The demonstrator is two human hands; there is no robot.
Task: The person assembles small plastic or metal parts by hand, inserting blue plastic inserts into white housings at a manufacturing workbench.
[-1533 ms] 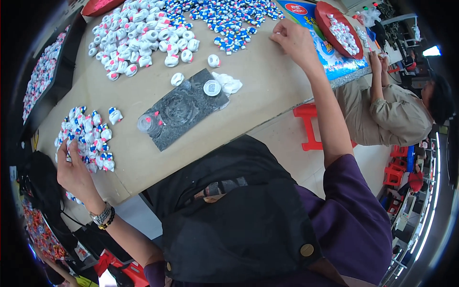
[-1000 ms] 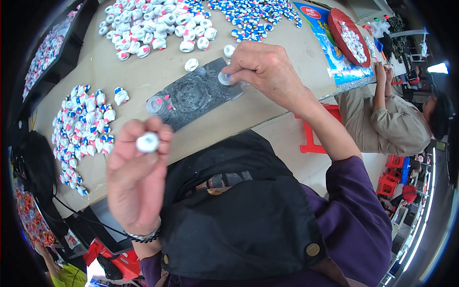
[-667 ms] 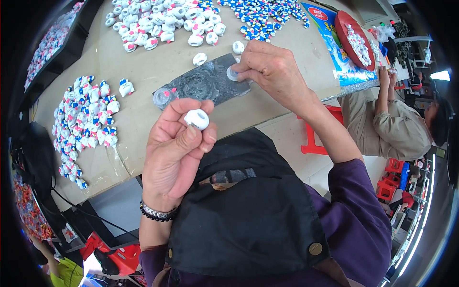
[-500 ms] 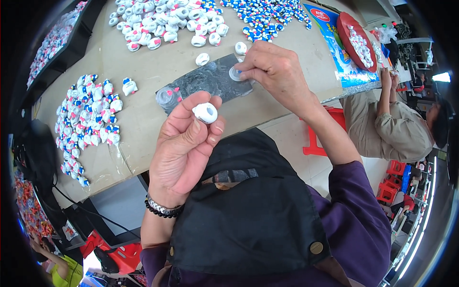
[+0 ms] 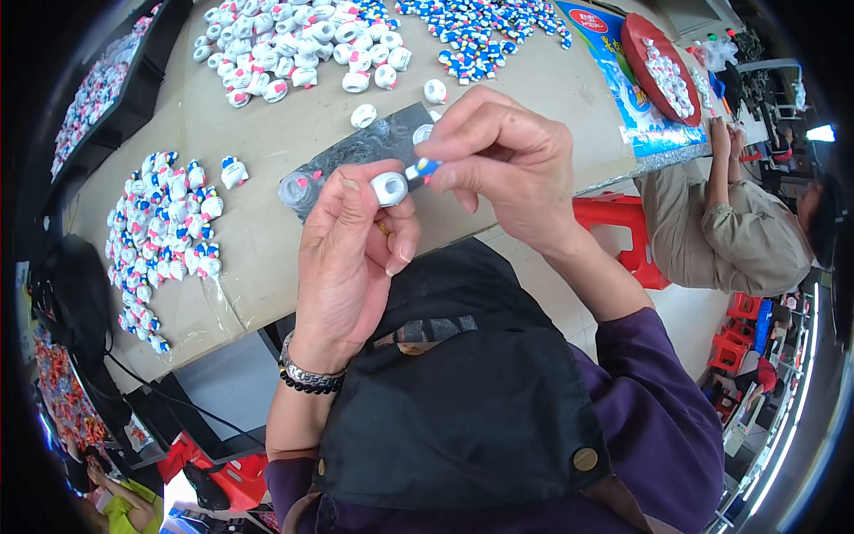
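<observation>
My left hand [image 5: 342, 236] pinches a hollow white toy head [image 5: 389, 190], its round opening turned up and toward the right. Thumb and fingertips of my right hand [image 5: 516, 165] hold a small blue-and-white toy body [image 5: 427, 167] with a touch of yellow. The body's white end is at the head's opening; whether it has entered cannot be made out. Under both hands lies a dark grey slab [image 5: 356, 147] with a smeared surface. A small round clear dish [image 5: 423, 133] sits at its right end, partly behind my right fingers, and a round clear patch [image 5: 300, 190] is at its left end.
Loose white toy heads [image 5: 294, 44] and blue toy bodies [image 5: 489, 36] cover the far table. Joined figures [image 5: 160, 231] are heaped at left. A red tray [image 5: 636, 53] of white pieces stands at right, near a seated person [image 5: 729, 205]. A black bin [image 5: 124, 107] stands far left.
My right hand has left the clear dish and come toward my left hand, bringing the toy body to the head's opening. My left hand still holds the white head.
</observation>
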